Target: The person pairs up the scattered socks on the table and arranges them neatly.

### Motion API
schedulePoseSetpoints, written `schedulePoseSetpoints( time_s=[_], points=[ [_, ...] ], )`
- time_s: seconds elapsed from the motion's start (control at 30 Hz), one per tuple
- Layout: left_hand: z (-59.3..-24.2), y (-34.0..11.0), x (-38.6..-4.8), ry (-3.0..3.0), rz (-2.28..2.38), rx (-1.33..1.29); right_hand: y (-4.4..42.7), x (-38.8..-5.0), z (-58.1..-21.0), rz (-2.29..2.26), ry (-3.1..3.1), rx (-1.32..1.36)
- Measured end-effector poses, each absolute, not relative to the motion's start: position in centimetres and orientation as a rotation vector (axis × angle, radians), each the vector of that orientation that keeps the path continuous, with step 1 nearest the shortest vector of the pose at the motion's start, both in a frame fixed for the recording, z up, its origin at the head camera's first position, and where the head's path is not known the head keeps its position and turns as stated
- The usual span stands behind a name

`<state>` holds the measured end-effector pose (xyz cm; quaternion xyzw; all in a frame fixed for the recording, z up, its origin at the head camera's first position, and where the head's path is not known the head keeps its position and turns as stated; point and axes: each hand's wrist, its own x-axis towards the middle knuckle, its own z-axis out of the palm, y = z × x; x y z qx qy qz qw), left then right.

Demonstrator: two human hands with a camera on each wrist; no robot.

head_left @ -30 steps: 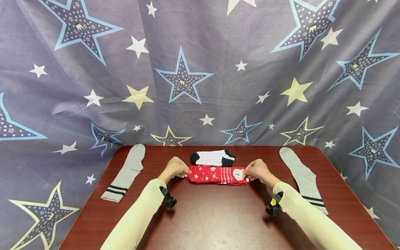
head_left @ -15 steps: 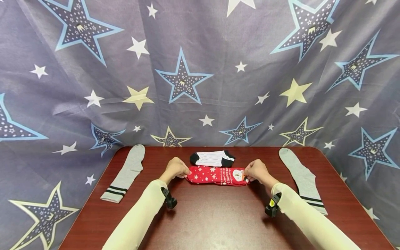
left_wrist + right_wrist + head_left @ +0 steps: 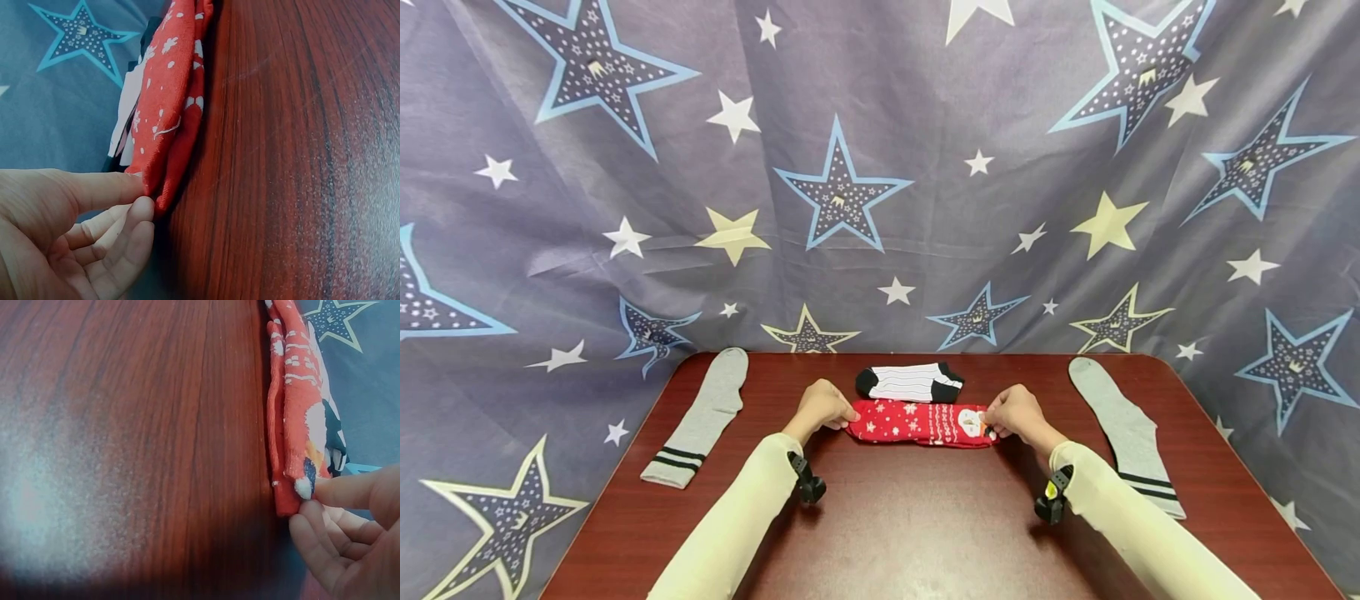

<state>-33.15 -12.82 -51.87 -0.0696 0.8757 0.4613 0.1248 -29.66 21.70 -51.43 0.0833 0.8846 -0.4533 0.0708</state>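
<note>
A pair of red socks with white snowflakes lies one on the other across the middle of the table. Between thumb and fingers, my left hand pinches the left end; the left wrist view shows two red layers there. My right hand pinches the right end, beside a white character patch. In the right wrist view the layered red edges run up from the fingertips. Just behind the red socks, and close to them, are white ankle socks with black toe and heel.
A long grey sock with black stripes lies at the table's left side. Another grey sock lies at the right. A star-patterned curtain hangs behind the brown table.
Both hands keep their hold on the red socks, which stay in place. The whole head view has shifted very slightly.
</note>
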Motion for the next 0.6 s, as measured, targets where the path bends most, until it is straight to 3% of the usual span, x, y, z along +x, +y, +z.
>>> schedulePoseSetpoints(
  time_s=[0.6],
  points=[
    [-51.80, -12.98, -33.12, 2.532, 1.348, -0.237, 21.42, -29.51, -51.27, -1.392, 2.675, 0.266]
  ],
)
